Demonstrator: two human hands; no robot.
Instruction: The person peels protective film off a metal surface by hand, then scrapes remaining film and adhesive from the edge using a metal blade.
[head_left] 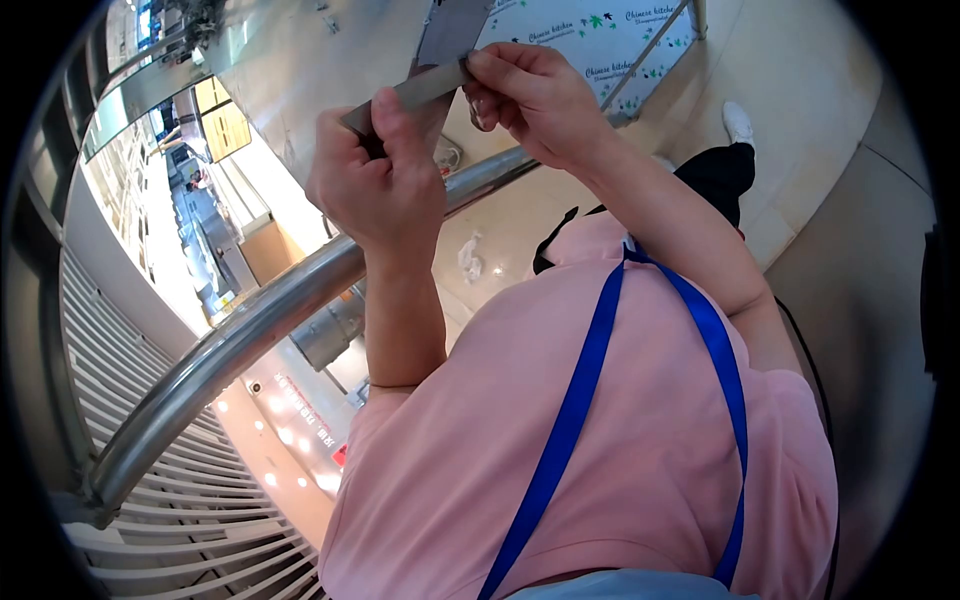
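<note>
A flat grey-brown strip (427, 86) is stretched between my two hands near the top of the view. My left hand (375, 175) grips its left end, with the thumb pressed along it. The right end is pinched between the thumb and fingers of my right hand (535, 100). Directly behind the strip, a darker grey flat piece (452, 35) runs upward; whether the two are joined cannot be made out. Both hands are above a round metal rail (330, 275).
A sheet printed "Chinese kitchen" (600, 40) lies beyond my right hand. White slats (170, 500) curve at the lower left, beside the rail. A crumpled white scrap (469, 257) is on the pale floor (800, 120). A blue lanyard (585, 380) hangs over my pink shirt (640, 450).
</note>
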